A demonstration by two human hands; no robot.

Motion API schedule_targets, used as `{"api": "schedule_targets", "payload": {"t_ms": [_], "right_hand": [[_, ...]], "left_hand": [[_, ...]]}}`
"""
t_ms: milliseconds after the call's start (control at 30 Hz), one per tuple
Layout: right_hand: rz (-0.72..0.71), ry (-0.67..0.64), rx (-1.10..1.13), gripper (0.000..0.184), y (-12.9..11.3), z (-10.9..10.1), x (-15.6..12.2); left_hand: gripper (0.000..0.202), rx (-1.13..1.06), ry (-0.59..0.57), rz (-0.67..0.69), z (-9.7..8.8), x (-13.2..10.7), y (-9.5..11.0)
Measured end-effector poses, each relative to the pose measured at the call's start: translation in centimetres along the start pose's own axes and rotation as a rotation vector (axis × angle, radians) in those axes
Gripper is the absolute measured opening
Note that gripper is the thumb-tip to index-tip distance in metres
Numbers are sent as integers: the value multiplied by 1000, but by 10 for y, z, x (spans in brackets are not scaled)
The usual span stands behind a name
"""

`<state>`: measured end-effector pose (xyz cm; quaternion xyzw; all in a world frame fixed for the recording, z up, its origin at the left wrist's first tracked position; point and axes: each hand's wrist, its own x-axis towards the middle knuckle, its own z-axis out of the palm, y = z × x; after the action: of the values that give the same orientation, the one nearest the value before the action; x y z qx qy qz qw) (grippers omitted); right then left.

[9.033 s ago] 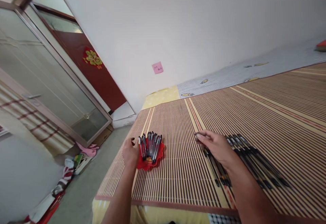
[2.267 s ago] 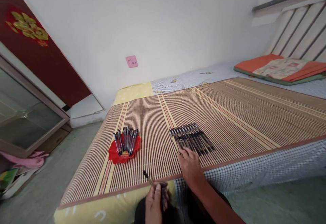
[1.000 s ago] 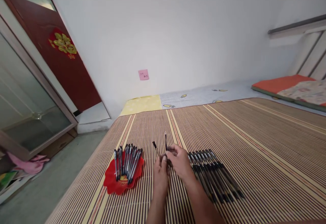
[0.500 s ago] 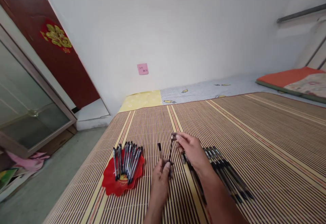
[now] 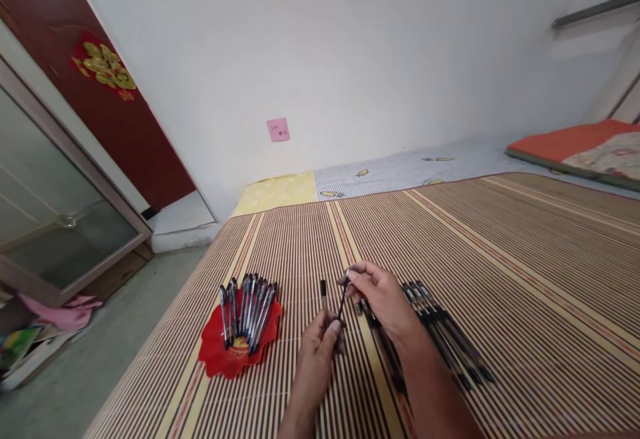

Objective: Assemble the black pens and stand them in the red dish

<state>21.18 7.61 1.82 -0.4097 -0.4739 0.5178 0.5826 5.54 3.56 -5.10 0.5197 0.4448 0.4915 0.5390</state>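
Note:
My left hand (image 5: 320, 340) is closed around a pen (image 5: 323, 296), whose black end and part of a clear barrel stick up past the fingers. A thin dark pen refill (image 5: 342, 303) runs slantwise between my two hands, its lower end at my left thumb. My right hand (image 5: 375, 289) pinches the upper end of that refill, where a small shiny tip shows. Left of my hands, several capped pens (image 5: 250, 309) lie fanned across a red scalloped dish (image 5: 215, 352). To the right, several dark pen parts (image 5: 445, 332) lie side by side, partly hidden by my right forearm.
A striped bamboo mat (image 5: 300, 239) covers the bed. Behind it stands a white wall with a pink sticky note (image 5: 278, 129). A folded orange quilt (image 5: 565, 142) lies at the far right. At the left are a glass-paned door (image 5: 65, 192) and the grey floor (image 5: 170, 292).
Both hands have shifted slightly to the right with the pen and refill. The refill's upper end sits deeper in my right fingers. The view has tilted a little.

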Motion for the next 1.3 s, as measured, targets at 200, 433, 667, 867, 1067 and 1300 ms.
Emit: {"api": "schedule_targets", "payload": {"t_ms": [200, 433, 667, 867, 1067, 1300], "right_hand": [[-30, 104, 77, 26, 2, -13, 0], [32, 69, 35, 32, 1, -21, -2], [67, -65, -84, 27, 10, -15, -1], [64, -131, -634, 11, 53, 3, -2], [39, -151, -893, 14, 76, 17, -6], [38, -226, -171, 37, 42, 15, 0]], "left_hand": [[43, 68, 35, 30, 5, -9, 15], [50, -150, 25, -94, 7, -9, 13], [43, -337, 103, -102, 7, -10, 19], [33, -409, 116, -26, 10, -10, 29], [30, -526, 67, -61, 9, -10, 32], [26, -707, -91, -125, 6, -12, 28]]}}
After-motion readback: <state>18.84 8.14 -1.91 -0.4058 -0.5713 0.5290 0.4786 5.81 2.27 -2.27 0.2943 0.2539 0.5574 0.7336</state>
